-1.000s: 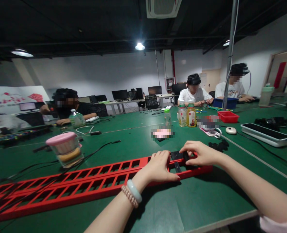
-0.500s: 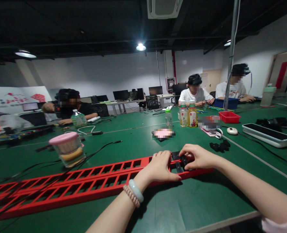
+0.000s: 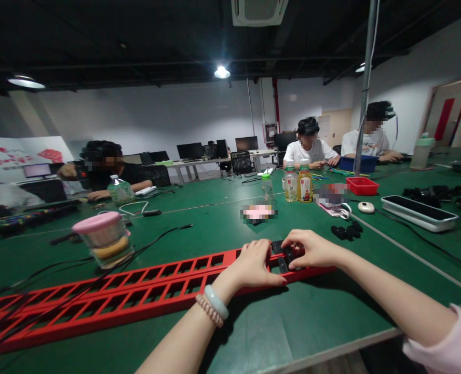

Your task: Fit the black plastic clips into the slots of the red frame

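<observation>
Green counter point(image 3: 211, 215), pale near edge point(image 3: 343, 349), green strip between edge and red rack point(image 3: 152, 310), dim room point(image 3: 168, 114) beyond, left hand point(image 3: 252, 264) grip clasping rack, right hand point(image 3: 312, 248) pinching black block point(image 3: 288, 254)

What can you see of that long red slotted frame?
The red frame looks plastic, with two rows of slots between crossbars. It lies flat on the green table, running out of view at left, where black cables cross it. The left hand rests across it; near its right end the right hand grips a black block.
</observation>
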A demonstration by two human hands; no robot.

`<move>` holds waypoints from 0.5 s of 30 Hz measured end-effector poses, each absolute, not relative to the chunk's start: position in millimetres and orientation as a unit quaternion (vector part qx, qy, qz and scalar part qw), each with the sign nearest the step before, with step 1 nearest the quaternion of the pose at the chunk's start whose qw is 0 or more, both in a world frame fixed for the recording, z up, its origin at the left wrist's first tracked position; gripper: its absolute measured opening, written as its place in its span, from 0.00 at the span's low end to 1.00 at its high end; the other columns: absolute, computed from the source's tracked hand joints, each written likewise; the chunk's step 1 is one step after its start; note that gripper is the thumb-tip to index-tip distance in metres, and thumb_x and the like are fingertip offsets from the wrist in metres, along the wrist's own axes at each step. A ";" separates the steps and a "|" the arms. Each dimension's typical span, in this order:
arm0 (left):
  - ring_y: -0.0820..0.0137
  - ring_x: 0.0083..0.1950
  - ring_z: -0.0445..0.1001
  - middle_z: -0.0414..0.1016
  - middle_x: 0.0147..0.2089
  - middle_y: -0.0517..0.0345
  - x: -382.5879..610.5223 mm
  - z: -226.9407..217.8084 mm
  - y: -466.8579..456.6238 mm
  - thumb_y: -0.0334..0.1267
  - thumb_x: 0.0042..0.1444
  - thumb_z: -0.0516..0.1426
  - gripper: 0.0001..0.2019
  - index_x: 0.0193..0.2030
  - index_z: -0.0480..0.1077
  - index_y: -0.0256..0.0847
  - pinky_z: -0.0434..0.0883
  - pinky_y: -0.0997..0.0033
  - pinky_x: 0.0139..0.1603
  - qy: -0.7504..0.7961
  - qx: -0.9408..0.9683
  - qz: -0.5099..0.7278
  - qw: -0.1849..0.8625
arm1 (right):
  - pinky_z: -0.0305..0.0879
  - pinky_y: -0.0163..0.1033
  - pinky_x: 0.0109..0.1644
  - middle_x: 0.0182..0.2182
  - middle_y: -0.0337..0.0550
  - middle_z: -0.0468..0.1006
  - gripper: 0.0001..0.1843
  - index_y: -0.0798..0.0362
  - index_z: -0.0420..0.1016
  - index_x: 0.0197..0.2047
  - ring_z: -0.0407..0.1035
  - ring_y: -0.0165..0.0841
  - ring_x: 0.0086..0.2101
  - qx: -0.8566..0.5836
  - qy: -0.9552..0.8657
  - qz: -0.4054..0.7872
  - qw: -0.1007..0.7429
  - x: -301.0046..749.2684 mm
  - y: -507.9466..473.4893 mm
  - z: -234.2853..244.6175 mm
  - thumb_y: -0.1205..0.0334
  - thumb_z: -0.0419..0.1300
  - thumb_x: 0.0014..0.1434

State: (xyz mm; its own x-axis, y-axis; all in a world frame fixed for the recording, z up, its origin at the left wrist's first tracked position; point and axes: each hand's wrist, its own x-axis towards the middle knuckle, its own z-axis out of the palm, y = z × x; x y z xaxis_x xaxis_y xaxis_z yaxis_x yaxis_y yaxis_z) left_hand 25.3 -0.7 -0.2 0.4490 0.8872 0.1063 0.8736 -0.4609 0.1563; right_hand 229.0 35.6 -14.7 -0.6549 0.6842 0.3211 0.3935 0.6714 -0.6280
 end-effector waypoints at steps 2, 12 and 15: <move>0.56 0.43 0.65 0.66 0.41 0.53 25.8 0.5 -1.3 0.59 0.33 0.61 0.31 0.41 0.62 0.41 0.61 0.64 0.41 0.521 0.848 0.085 0.037 | 0.61 0.33 0.31 0.33 0.40 0.69 0.22 0.53 0.73 0.40 0.62 0.28 0.29 -0.308 -0.872 0.261 0.276 228.4 35.5 -15.1 0.60 0.66 0.38; 0.59 0.40 0.65 0.66 0.39 0.54 20.9 -6.2 5.4 0.63 0.35 0.58 0.31 0.40 0.62 0.41 0.62 0.65 0.39 0.490 0.866 0.097 0.017 | 0.59 0.33 0.30 0.30 0.39 0.67 0.23 0.54 0.74 0.40 0.62 0.28 0.29 -0.304 -0.883 0.235 0.268 228.5 35.7 -14.6 0.57 0.67 0.37; 0.59 0.40 0.66 0.66 0.40 0.54 22.1 -4.4 3.7 0.63 0.35 0.58 0.31 0.39 0.62 0.42 0.61 0.65 0.39 0.491 0.866 0.095 0.019 | 0.58 0.33 0.30 0.28 0.38 0.66 0.23 0.53 0.74 0.40 0.61 0.28 0.29 -0.302 -0.886 0.236 0.259 229.1 36.0 -14.4 0.57 0.67 0.38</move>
